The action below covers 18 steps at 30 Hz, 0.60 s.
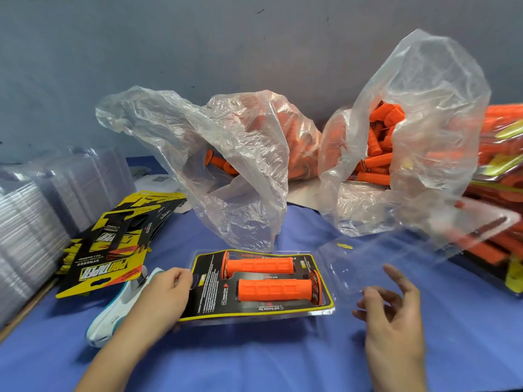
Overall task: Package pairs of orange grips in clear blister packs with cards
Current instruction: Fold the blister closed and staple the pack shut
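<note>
A clear blister pack [328, 306] lies open on the blue table. Its base half holds a black and yellow card [209, 292] with two orange grips [260, 265] lying side by side on it. My left hand [167, 290] pinches the pack's left edge. The clear lid half [410, 244] stands tilted up to the right, hinged at the base. My right hand [393, 315] hovers at the lid's lower part with fingers loosely spread and holds nothing.
Two clear plastic bags [240, 165] of loose orange grips [376, 154] stand behind the pack. Loose cards [110, 241] lie at left beside stacks of empty blisters [31, 222]. Finished packs [501, 176] pile at the right edge. A white and teal tool [119, 309] lies under my left wrist.
</note>
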### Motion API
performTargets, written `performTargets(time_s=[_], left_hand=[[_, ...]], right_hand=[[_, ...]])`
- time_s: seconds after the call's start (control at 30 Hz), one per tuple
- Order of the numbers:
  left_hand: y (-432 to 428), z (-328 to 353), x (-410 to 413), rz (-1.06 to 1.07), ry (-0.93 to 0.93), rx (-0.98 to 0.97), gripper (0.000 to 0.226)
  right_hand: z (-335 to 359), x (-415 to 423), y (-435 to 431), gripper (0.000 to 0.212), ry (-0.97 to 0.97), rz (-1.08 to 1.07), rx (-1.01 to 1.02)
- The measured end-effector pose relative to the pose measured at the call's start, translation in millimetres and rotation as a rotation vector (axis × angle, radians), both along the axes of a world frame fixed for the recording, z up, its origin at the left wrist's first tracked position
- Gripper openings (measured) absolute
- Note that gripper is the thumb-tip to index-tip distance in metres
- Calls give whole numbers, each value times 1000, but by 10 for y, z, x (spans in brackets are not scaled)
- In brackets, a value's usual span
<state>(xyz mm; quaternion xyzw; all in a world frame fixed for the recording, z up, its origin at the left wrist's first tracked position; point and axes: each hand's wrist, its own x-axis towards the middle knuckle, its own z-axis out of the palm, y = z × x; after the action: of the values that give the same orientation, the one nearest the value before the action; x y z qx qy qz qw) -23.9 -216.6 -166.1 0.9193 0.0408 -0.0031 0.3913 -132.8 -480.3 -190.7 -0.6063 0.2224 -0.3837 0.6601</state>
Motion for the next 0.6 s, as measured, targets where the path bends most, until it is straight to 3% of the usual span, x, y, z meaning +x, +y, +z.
performTargets(time_s=[0.13, 0.37, 0.6], left_hand=[[-7, -25, -8, 1, 23, -64, 29], [-103, -37, -65, -51, 88, -195, 35], [-116, 31, -105, -136, 163, -334, 29]], right_hand=[[52, -84, 103, 51, -33, 22, -305], [-40, -88, 100, 36, -74, 26, -982], [-145, -32, 100, 32, 22, -8, -1260]])
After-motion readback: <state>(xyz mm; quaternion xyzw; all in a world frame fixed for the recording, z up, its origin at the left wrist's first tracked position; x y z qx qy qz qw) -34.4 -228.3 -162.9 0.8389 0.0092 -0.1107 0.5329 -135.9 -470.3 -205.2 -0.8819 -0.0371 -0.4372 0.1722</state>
